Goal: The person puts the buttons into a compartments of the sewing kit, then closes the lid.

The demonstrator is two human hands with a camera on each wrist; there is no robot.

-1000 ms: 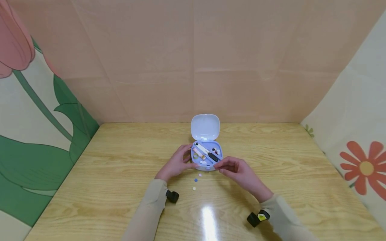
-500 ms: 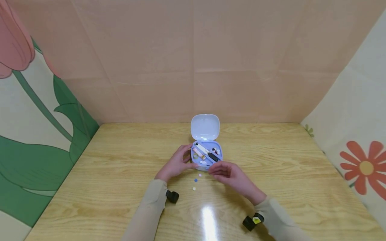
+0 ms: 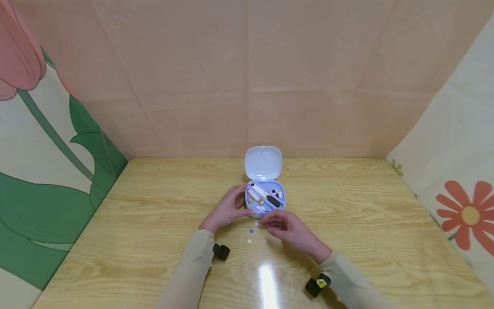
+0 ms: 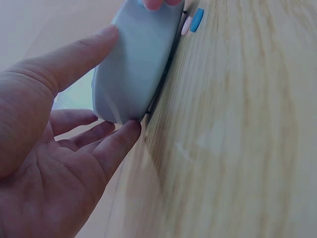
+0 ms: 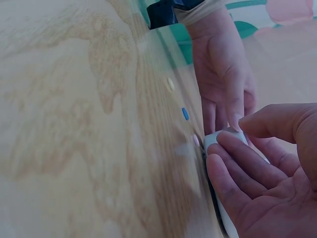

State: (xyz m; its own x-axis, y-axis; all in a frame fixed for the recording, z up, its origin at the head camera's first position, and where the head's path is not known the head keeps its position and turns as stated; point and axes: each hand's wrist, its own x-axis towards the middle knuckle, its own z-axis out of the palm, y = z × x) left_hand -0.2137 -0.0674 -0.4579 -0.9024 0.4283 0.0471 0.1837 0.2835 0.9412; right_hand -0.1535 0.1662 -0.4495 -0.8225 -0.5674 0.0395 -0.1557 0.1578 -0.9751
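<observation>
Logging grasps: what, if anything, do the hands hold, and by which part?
The left hand holds the open case by its left side; the right hand holds nothing visible.

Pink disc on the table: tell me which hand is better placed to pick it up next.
Probably the right hand: it looks empty and is close beside the pink disc, while the left hand is busy gripping the open case.

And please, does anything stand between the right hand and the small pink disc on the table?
Nothing visible does: in the head view, the right hand has its fingertips just beside the pink disc. The open case sits beyond the disc, and the blue disc lies on its other side.
</observation>
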